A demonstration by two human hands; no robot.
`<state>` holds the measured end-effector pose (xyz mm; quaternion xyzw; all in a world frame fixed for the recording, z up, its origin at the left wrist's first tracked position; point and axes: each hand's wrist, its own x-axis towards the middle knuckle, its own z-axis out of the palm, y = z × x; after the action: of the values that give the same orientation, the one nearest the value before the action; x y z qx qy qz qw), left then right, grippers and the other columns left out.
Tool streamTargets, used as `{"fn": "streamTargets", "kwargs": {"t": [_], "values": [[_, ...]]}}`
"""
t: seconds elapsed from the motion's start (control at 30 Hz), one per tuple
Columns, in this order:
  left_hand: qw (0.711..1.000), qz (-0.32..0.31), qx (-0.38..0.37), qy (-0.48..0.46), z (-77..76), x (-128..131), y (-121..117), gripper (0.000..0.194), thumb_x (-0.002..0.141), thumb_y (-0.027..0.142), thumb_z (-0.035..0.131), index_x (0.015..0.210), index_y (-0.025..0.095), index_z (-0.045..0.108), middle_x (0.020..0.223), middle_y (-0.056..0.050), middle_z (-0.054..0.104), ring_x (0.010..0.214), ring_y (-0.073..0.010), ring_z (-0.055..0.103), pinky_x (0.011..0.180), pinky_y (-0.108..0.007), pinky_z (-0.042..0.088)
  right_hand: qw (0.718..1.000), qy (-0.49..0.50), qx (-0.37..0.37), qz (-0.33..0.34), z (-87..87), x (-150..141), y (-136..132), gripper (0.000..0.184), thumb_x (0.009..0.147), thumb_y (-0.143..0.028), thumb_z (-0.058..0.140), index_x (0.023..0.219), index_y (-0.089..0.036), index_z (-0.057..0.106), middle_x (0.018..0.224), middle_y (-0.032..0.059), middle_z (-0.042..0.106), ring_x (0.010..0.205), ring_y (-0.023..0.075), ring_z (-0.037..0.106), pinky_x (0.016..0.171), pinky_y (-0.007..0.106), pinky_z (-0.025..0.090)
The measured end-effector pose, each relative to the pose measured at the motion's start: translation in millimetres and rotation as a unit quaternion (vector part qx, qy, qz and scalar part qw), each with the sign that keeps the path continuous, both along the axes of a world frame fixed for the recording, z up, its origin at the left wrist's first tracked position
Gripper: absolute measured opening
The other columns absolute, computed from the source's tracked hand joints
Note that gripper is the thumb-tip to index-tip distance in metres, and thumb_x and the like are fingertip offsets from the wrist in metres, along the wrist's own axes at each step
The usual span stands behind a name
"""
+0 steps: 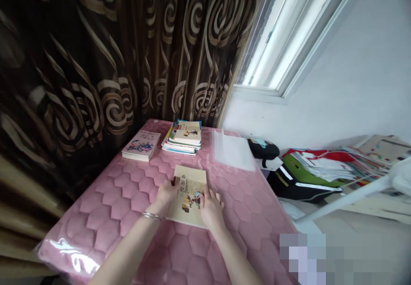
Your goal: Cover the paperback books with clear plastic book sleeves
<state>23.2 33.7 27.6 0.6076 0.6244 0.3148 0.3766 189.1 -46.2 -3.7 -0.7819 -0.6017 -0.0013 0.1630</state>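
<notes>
A cream paperback book (189, 199) with dark Chinese characters and a small drawing on its cover lies in front of me on a pink padded table cover (115, 208). My left hand (167, 192), with a silver bangle at the wrist, grips the book's left edge, its fingers curled and partly hidden. At the opposite edge, my right hand (212, 206) holds the book with fingertips on the cover and side. Beyond it stands a stack of books (184, 137), topped by a similar cream one. Further left is a smaller pile of pink-covered books (141, 146).
Clear plastic sheets (233, 150) lie at the table's right rear. A black case (263, 149), a green and black bag (298, 178) and loose papers (327, 167) sit beyond the right edge. A patterned curtain (173, 54) hangs behind; a white pole (349, 201) slants at right.
</notes>
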Motion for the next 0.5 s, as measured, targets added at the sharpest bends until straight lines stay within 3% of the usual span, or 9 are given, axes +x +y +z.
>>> {"fn": "streamTargets", "kwargs": {"t": [0.13,0.23,0.33,0.43,0.5], "values": [[0.997,0.012,-0.022,-0.074,3.0,8,-2,0.022,0.075,0.036,0.071,0.078,0.018,0.058,0.076,-0.008,0.072,0.082,-0.0252,0.067,0.069,-0.030,0.047,0.999,0.020,0.028,0.026,-9.2,7,3,0.054,0.098,-0.029,0.021,0.144,-0.012,0.045,0.126,0.0179,0.062,0.111,0.0304,0.055,0.096,0.043,0.042],[0.997,0.022,0.000,-0.078,10.0,13,-8,0.021,0.075,0.032,0.071,0.079,0.020,0.054,0.081,-0.007,0.070,0.080,-0.0237,0.066,0.069,-0.030,0.047,0.996,0.051,0.061,0.045,-16.7,11,5,0.057,0.098,-0.028,0.021,0.148,-0.007,0.036,0.130,0.0191,0.060,0.113,0.0309,0.055,0.100,0.043,0.040],[0.996,0.002,0.048,-0.081,15.4,14,-14,0.024,0.075,0.034,0.070,0.078,0.021,0.050,0.079,-0.005,0.067,0.077,-0.0219,0.064,0.070,-0.030,0.046,0.991,0.098,0.086,0.021,-20.0,13,6,0.060,0.097,-0.032,0.023,0.152,-0.006,0.024,0.143,0.0205,0.049,0.124,0.0312,0.051,0.104,0.043,0.039],[0.987,-0.023,0.081,-0.139,13.0,12,-19,0.030,0.077,0.045,0.067,0.083,0.021,0.050,0.081,-0.003,0.066,0.077,-0.0201,0.063,0.069,-0.029,0.048,0.972,0.212,0.105,-0.001,-12.4,15,4,0.064,0.097,-0.042,0.026,0.150,-0.005,0.026,0.146,0.0217,0.045,0.134,0.0290,0.045,0.106,0.041,0.040],[0.976,-0.024,0.077,-0.204,9.0,12,-22,0.038,0.077,0.054,0.064,0.088,0.020,0.049,0.087,-0.004,0.066,0.079,-0.0195,0.063,0.069,-0.029,0.050,0.936,0.336,0.104,0.009,-2.4,16,2,0.067,0.095,-0.051,0.030,0.147,-0.009,0.032,0.142,0.0198,0.051,0.129,0.0288,0.051,0.102,0.041,0.046]]}}
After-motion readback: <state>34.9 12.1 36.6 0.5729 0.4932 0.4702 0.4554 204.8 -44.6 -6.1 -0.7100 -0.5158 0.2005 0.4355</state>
